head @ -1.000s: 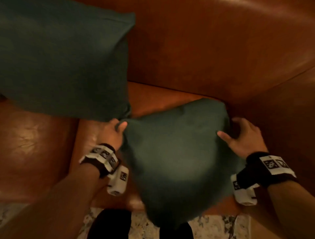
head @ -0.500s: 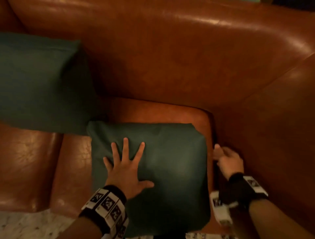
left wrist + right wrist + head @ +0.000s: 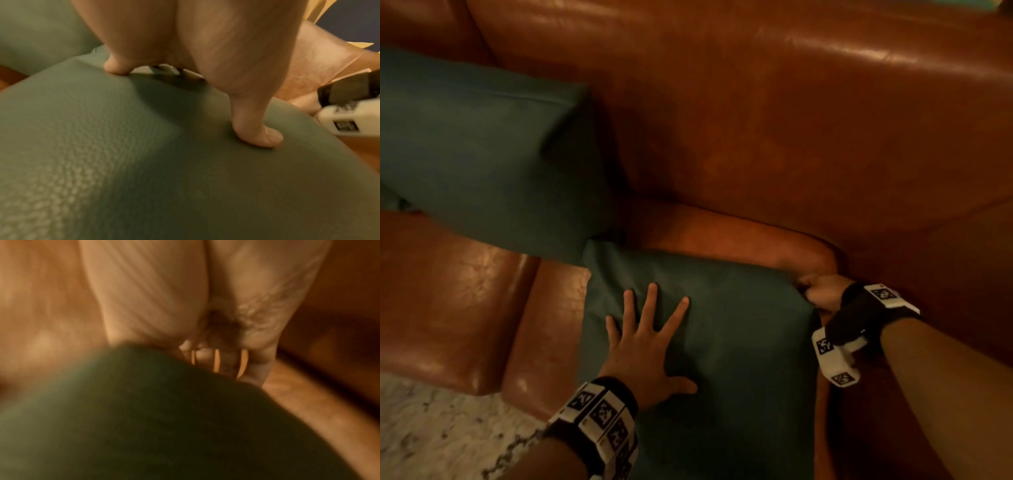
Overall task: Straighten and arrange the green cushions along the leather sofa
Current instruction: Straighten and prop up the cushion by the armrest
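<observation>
A green cushion (image 3: 732, 342) lies flat on the right seat of the brown leather sofa (image 3: 774, 113). My left hand (image 3: 643, 346) presses on it with fingers spread; in the left wrist view its fingertips (image 3: 259, 138) dent the cushion (image 3: 144, 162). My right hand (image 3: 820, 291) grips the cushion's far right corner, fingers curled, by the sofa arm; the right wrist view is blurred, with curled fingers (image 3: 218, 360) at the cushion's edge (image 3: 144, 410). A second green cushion (image 3: 482, 164) leans against the backrest at the left.
The sofa arm (image 3: 955, 291) rises close on the right. A second seat cushion (image 3: 445, 301) of the sofa lies to the left. Pale speckled floor (image 3: 431, 435) shows at the bottom left.
The cushion went from held up between both hands to lying flat on the seat. My left hand now presses on top; my right hand has moved up to the far right corner.
</observation>
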Available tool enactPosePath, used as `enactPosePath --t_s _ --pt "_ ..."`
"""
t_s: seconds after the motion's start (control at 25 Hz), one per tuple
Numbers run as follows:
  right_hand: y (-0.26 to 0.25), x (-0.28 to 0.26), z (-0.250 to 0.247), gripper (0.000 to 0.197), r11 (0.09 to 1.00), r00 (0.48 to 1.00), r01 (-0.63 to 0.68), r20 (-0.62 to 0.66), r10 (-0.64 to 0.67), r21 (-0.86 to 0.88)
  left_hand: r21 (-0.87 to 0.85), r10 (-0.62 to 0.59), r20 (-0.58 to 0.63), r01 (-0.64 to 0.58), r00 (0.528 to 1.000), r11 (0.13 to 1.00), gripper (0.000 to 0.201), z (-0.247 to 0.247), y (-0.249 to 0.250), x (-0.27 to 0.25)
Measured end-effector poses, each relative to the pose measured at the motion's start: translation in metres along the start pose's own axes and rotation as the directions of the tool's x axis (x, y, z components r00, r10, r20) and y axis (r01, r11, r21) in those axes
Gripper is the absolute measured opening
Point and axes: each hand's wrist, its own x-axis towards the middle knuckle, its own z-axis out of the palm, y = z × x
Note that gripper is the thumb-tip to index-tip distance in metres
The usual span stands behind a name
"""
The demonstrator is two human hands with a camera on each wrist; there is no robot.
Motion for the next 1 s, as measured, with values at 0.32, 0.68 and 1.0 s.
enactPosePath --t_s 0.32,0.68,1.0 --pt "0.008 0.018 0.010 0.029 0.999 0.983 -0.019 -0.184 0.010 -0.046 0.010 -0.019 0.031 0.019 0.999 1.000 0.124 -0.003 0.002 0.002" --pt "0.015 0.021 0.014 0.031 0.993 0.972 0.087 -0.213 -0.102 -0.078 0.040 -0.040 0.038 0.039 0.998 0.998 0.124 -0.001 0.001 0.005" --pt "0.040 0.004 -0.022 0.009 0.544 0.799 0.284 -0.509 0.321 0.789 -0.017 -0.024 -0.003 0.024 1.000 1.000 0.124 0.007 -0.008 0.009"
